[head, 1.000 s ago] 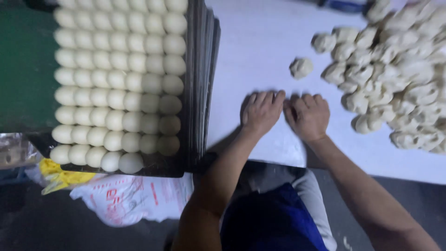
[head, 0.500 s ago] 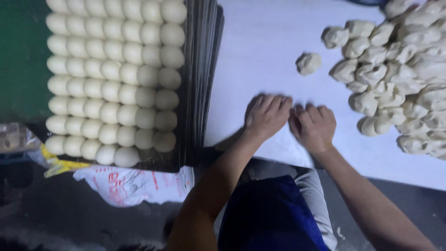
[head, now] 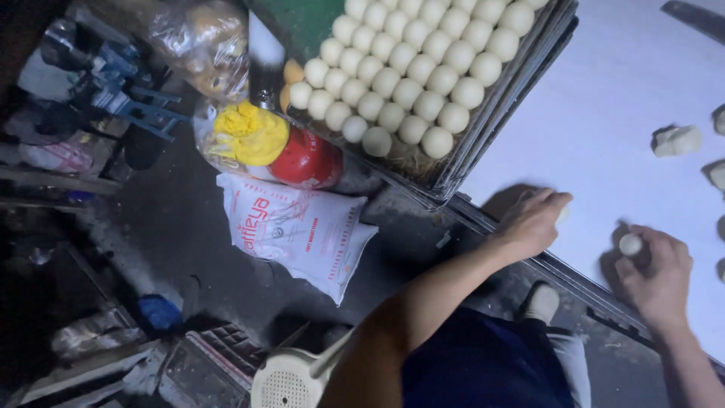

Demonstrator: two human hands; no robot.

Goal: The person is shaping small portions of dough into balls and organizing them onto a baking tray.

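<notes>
Soft, light dough ball pinched in right hand, best cupped gently underneath; left hand curled over another piece on white table.

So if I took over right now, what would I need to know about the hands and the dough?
Left hand: palm down on the white table, cupped over a dough piece that barely shows.
Right hand: holds a small round dough ball at its fingertips.
Tray at the table's left edge: rows of smooth dough balls, nearly full.
Rough dough lump lies beyond the hands, with more at the right edge.
Done: many balls are rolled and on the tray.
Left: the rough lumps are unshaped.
</notes>
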